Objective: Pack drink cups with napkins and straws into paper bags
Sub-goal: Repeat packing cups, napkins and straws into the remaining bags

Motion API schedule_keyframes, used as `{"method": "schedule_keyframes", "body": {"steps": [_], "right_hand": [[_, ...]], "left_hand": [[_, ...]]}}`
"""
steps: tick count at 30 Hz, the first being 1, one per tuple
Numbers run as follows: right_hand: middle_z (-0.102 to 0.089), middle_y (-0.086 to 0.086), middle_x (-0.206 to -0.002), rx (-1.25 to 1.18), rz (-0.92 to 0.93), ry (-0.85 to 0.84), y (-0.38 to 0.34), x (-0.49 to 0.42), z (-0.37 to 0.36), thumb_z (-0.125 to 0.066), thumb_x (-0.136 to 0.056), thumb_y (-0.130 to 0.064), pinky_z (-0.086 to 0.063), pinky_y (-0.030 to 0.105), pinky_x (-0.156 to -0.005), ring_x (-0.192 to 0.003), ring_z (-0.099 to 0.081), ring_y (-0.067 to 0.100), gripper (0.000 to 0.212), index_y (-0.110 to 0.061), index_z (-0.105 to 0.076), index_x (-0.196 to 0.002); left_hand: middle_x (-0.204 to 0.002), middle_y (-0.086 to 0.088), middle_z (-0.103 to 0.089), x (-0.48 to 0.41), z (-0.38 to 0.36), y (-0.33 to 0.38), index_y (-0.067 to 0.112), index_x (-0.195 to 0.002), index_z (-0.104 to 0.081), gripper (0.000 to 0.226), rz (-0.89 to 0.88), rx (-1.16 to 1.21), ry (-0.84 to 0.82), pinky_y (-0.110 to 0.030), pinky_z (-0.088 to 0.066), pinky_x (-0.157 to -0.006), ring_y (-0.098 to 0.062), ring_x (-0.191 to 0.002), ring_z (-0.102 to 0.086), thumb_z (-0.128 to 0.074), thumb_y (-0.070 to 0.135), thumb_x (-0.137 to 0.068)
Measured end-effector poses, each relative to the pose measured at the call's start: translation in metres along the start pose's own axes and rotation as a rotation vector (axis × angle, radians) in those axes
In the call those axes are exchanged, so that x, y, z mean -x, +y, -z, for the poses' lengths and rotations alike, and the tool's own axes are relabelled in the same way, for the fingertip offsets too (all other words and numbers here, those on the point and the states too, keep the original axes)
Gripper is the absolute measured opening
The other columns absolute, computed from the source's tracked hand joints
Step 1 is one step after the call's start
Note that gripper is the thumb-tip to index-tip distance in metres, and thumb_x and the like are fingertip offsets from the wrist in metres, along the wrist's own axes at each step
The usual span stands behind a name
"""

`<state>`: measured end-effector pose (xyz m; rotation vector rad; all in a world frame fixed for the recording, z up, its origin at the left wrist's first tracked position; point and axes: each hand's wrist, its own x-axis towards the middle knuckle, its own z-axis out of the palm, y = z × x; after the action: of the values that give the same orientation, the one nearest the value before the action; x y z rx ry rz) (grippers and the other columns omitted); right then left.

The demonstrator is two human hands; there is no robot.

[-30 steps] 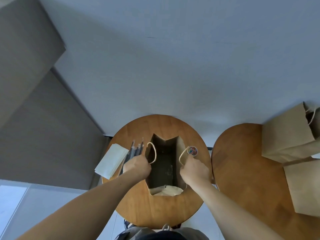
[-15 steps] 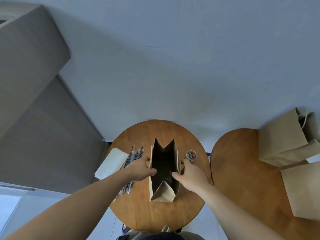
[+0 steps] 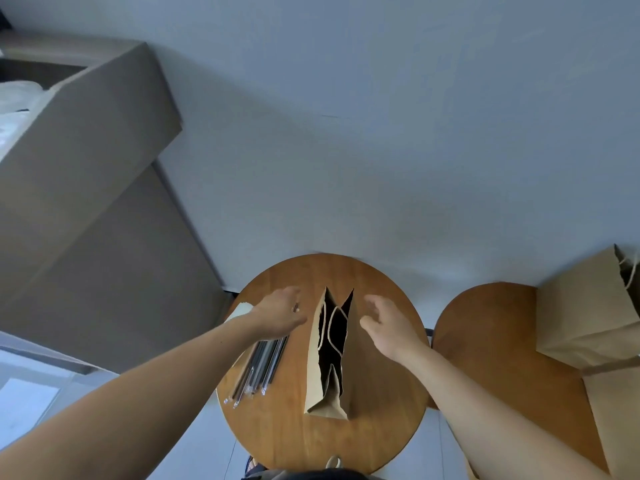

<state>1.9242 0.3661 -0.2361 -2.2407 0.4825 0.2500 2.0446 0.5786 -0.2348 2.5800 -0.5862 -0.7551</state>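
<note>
Tall brown paper bag (image 3: 312,368) stands mid round wooden counter (image 3: 377,403), mouth pinched narrow. Left hand (image 3: 280,315) and right hand (image 3: 388,323) flank it, each grip slack, holding nothing. Best spread the mouth wide before loading

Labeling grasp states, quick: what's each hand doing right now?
Left hand: open, above the straws, gripping nothing.
Right hand: open, empty, beside the paper bag.
</note>
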Motion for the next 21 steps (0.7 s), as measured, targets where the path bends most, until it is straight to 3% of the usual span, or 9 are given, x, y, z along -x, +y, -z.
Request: {"method": "schedule_keyframes", "body": {"steps": [4, 9, 13, 21], "right_hand": [[-0.039, -0.002, -0.153, 0.081, 0.101, 0.005, -0.023, -0.013, 0.003, -0.047, -0.1, -0.039, -0.035, 0.038, -0.113, -0.139, -0.038, 0.018, 0.051, -0.021, -0.039, -0.147], [-0.041, -0.002, -0.149, 0.142, 0.225, -0.01, -0.065, -0.041, 0.011, -0.046, -0.098, -0.049, -0.036, 0.038, -0.111, -0.136, -0.039, 0.017, 0.054, -0.021, -0.041, -0.145], [-0.041, -0.002, -0.149, 0.174, 0.376, -0.014, -0.126, -0.067, 0.02, -0.046, -0.098, -0.05, -0.033, 0.036, -0.111, -0.137, -0.038, 0.017, 0.056, -0.02, -0.041, -0.145], [-0.043, 0.006, -0.146, 0.292, 0.639, 0.005, -0.268, -0.089, 0.028, -0.053, -0.096, -0.046, -0.035, 0.038, -0.108, -0.133, -0.041, 0.024, 0.057, -0.014, -0.046, -0.142]], "left_hand": [[-0.159, -0.007, -0.03, 0.007, 0.017, 0.006, 0.018, -0.154, -0.027, 0.07, 0.069, -0.054, 0.066, -0.043, -0.028, -0.115, -0.027, -0.145, -0.029, -0.053, 0.041, -0.093], [-0.158, -0.005, -0.03, 0.025, 0.069, 0.006, 0.018, -0.152, -0.027, 0.065, 0.108, -0.143, 0.245, -0.045, -0.029, -0.116, -0.024, -0.145, -0.025, -0.049, 0.039, -0.095], [-0.158, -0.005, -0.03, 0.046, 0.125, 0.003, 0.019, -0.153, -0.027, 0.065, 0.163, -0.177, 0.449, -0.046, -0.028, -0.117, -0.025, -0.146, -0.025, -0.049, 0.041, -0.096], [-0.155, -0.004, -0.033, 0.107, 0.231, -0.03, 0.018, -0.149, -0.034, 0.063, 0.275, -0.182, 0.705, -0.044, -0.027, -0.114, -0.025, -0.145, -0.023, -0.054, 0.039, -0.093]]}}
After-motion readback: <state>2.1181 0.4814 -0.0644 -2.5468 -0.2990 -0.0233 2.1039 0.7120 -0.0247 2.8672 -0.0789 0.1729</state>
